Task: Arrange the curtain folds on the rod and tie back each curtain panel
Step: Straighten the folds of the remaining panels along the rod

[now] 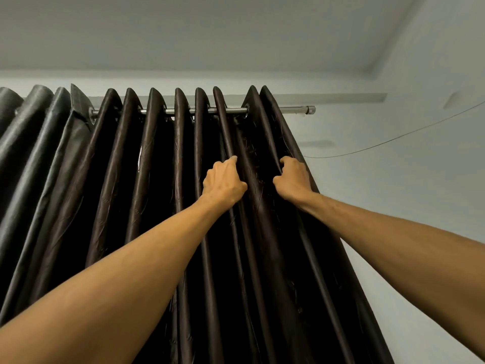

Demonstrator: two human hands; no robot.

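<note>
— Where have we got hold?

— Our left hand and right hand each pinch a fold of the dark curtain, hanging from the rod at its right end.

— Handling?

— Soft, slippery satin, likely; we'd grip ridges high up.

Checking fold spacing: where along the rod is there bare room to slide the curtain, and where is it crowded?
Bare rod runs from the last fold to the end cap. Left of that, the dark curtain folds are packed closely.
</note>
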